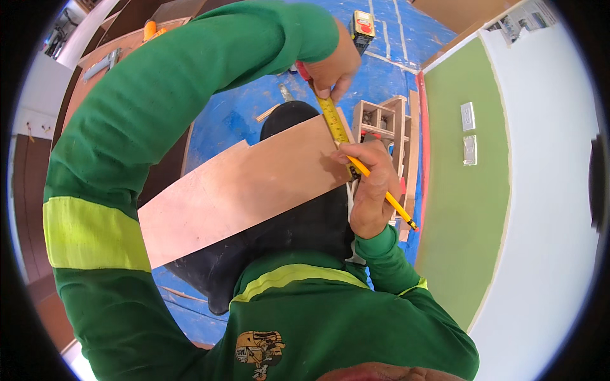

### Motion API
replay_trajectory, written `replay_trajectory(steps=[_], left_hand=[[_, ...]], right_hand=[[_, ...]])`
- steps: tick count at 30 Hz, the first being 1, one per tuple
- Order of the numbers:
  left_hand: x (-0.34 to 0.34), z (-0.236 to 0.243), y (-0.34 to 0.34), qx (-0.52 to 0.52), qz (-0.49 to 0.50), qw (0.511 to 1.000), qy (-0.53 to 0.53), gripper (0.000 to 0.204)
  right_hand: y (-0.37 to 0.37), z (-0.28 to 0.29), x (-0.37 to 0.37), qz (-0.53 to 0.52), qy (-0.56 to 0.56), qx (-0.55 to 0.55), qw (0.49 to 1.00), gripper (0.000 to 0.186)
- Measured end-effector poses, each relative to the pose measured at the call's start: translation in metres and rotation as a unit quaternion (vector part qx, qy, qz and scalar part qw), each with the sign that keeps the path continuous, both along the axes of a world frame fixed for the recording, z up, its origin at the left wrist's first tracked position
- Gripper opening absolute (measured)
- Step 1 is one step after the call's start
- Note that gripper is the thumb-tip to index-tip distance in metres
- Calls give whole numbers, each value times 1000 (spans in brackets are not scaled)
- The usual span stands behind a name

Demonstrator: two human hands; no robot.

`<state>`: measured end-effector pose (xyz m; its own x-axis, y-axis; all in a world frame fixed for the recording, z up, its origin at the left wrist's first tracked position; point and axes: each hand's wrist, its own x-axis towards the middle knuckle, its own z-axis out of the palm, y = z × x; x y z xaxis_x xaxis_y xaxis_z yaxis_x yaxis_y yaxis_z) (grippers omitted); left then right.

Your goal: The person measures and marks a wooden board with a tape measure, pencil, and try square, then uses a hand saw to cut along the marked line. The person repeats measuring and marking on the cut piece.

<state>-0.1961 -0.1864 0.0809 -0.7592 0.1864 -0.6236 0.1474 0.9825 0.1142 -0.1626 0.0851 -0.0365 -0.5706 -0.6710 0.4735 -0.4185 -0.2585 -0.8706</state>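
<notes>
A light wooden board (222,190) with a notch in its far edge lies across my dark-trousered legs. Along its right end stretches a yellow tape measure blade (332,119). My left hand (333,66) reaches round from the far side, closed on the tape measure; its red case shows only in part behind the fingers. At the board's near right corner my right hand (372,184) pinches a yellow pencil (395,206), eraser end pointing down to the right. The same hand's fingertips rest by the blade, close to its end hook.
Right of the board stands a wooden tool tray (381,117) with compartments. A green and white wall (460,190) with outlets rises on the right. Blue sheeting (222,127) covers the floor. A black box (362,32) stands beyond my left hand; tools lie on a wooden surface (95,86) far left.
</notes>
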Motion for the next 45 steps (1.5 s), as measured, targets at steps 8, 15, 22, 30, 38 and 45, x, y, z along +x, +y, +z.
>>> replay_trajectory(steps=[8,15,22,30,38,45], left_hand=[[59,13,-4,12,77,997,6,17],[158,20,-34,19,172,985,23,12],[253,-12,-42,36,193,979,49,10],[268,-31,-23,3,249,966,72,7],[259,-25,-27,-76,103,974,186,10],[239,-42,-32,-89,80,977,177,7]], right_hand=[[0,-23,6,63,-190,-98,975,79],[-12,-37,-1,55,-188,-64,978,76],[-23,-37,-8,26,-157,-22,987,76],[-31,-32,2,-4,-67,23,998,73],[-32,-38,0,3,-38,23,999,72],[-26,-32,0,-7,-45,35,998,68]])
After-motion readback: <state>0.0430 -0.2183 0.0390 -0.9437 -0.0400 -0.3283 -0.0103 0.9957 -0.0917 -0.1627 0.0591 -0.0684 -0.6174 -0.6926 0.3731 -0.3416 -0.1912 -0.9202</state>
